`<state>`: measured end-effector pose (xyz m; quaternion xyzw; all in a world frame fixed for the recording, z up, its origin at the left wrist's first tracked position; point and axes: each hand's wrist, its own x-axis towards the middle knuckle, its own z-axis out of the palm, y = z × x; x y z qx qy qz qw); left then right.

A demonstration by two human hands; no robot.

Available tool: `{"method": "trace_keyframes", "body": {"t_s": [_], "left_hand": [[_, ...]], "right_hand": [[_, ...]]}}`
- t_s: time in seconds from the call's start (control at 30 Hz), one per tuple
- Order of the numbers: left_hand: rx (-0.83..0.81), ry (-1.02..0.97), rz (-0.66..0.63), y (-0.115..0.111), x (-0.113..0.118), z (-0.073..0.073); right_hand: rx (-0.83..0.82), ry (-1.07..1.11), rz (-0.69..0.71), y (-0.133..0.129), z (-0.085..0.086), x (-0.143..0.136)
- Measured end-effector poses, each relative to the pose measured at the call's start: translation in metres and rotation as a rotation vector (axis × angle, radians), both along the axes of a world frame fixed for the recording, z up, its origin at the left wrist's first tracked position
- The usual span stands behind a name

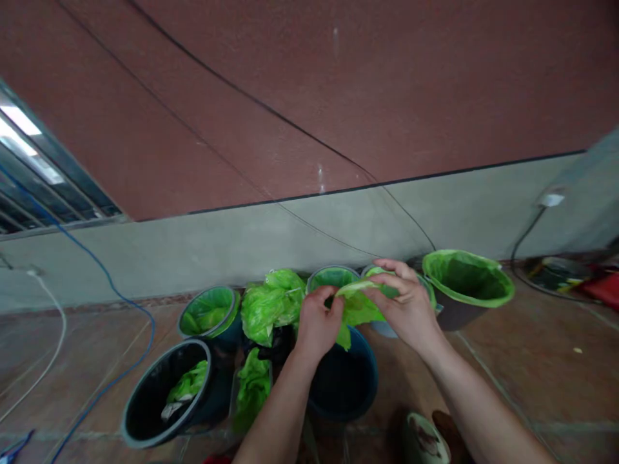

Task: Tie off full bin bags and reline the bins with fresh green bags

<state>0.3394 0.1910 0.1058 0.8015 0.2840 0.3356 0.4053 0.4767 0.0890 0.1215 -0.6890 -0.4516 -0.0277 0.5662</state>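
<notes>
A thin green plastic bag (360, 310) is stretched between my two hands, its lower part hanging down. My left hand (316, 322) pinches its left end between thumb and fingers. On the other side, my right hand (405, 306) grips the bag's edge with thumb and fingertips, the other fingers spread above. Below the bag stands a dark blue bin (370, 380) with no liner visible at its rim. Behind my hands, two bins partly show, one of them a grey-rimmed bin (333, 276) lined in green.
A bin lined in green (468, 303) stands at the right by the wall. To the left are another lined bin (207, 316), a black bin (140, 412) holding crumpled green plastic, and a heap of green bags (273, 303). A blue cable (109, 274) crosses the tiled floor.
</notes>
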Motion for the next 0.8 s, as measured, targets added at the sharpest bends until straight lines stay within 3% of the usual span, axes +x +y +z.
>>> {"method": "trace_keyframes", "body": {"t_s": [0.17,0.37,0.6,0.8], "left_hand": [[-0.253,-0.085,0.06,0.005,0.0,-0.04],[-0.319,-0.112,0.108,0.015,-0.002,-0.047],[0.057,0.05,0.319,0.026,-0.019,-0.056],[0.314,0.118,0.464,0.031,-0.032,-0.062]], "right_hand": [[-0.139,0.405,0.193,-0.018,-0.039,0.025],[-0.295,0.465,0.31,-0.026,-0.057,0.05],[-0.546,-0.085,-0.055,-0.034,-0.07,0.068],[-0.631,-0.257,-0.309,-0.038,-0.075,0.075]]}}
